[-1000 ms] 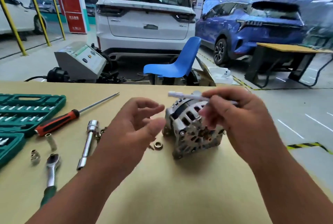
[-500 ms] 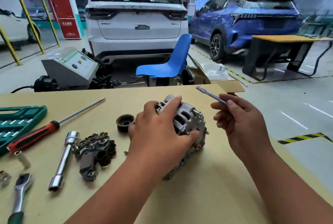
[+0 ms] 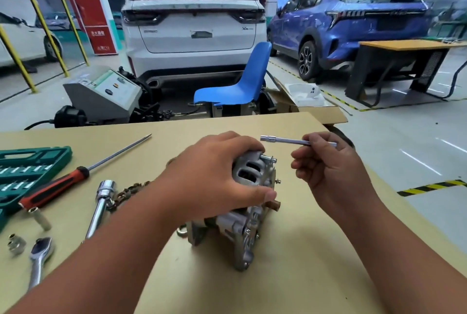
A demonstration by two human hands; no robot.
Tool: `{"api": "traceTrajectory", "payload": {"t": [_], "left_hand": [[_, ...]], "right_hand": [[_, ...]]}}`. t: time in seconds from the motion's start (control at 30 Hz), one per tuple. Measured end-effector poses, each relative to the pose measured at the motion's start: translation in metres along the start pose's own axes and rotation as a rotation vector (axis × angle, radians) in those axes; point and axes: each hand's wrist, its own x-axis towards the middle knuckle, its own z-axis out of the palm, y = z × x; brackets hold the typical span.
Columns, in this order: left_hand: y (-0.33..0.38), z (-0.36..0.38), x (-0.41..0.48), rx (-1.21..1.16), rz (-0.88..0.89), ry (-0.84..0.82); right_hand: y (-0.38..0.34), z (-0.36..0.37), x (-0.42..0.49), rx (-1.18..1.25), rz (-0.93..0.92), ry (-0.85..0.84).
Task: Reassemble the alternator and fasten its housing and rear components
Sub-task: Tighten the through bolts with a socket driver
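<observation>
Two hands are working: my left hand [image 3: 217,177] is gripping the alternator [image 3: 250,202] in the frame's centre, holding it on the table [image 3: 303,275], while my right hand [image 3: 326,174] is pinching a slim socket driver [image 3: 290,140] just above-right. I am judging its socket must meet the bolt [image 3: 269,159] squarely.

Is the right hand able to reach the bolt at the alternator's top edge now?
Probably yes: the bolt sticks out uncovered beside the left hand gripping the alternator, and the right hand holds its slim socket driver just above, nothing between.
</observation>
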Motion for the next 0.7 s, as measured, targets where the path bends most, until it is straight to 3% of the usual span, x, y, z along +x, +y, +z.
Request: {"api": "traceTrajectory", "payload": {"t": [0.13,0.27,0.33,0.5,0.7], "left_hand": [[-0.004,0.018,-0.001,0.013,-0.055,0.16],[-0.003,0.023,0.003,0.2,-0.199,0.269],[-0.012,0.022,0.0,0.221,-0.146,0.29],[-0.043,0.025,-0.019,-0.384,-0.01,0.396],[-0.049,0.027,-0.018,-0.438,-0.019,0.409]], "right_hand": [[-0.008,-0.002,-0.001,0.021,-0.033,0.016],[-0.012,-0.003,0.0,0.022,-0.037,-0.012],[-0.012,-0.005,-0.001,0.016,-0.028,-0.052],[-0.004,-0.001,0.0,-0.036,-0.006,-0.164],[0.0,-0.002,0.0,-0.033,0.01,-0.206]]}}
